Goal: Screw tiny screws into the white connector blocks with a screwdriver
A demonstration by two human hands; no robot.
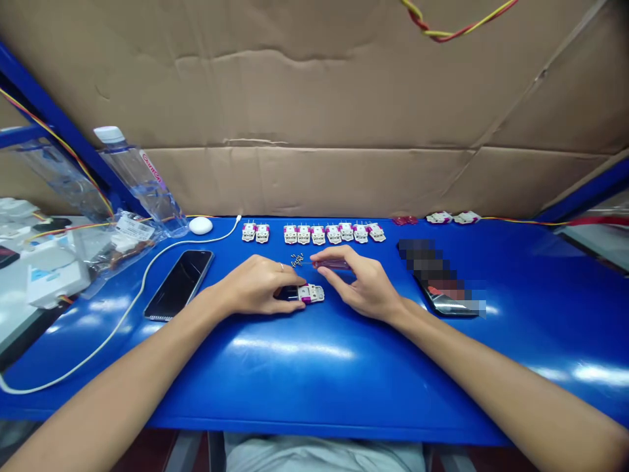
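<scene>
My left hand is closed on a small white-and-purple plug part, pinned flat on the blue table between thumb and fingers. A screwdriver with a translucent reddish handle is in the pinch of my right hand. Its thin shaft points left at a small heap of screws, which lies just beyond the plug part. Whether the tip touches a screw is too small to tell. Farther back stands a row of similar plug parts, with a pair set apart to the left.
A phone and a white cable lie at left, near a round white object and a leaning bottle. At right is a dark, partly blurred-out object. Two more plug parts and red pieces lie by the cardboard wall.
</scene>
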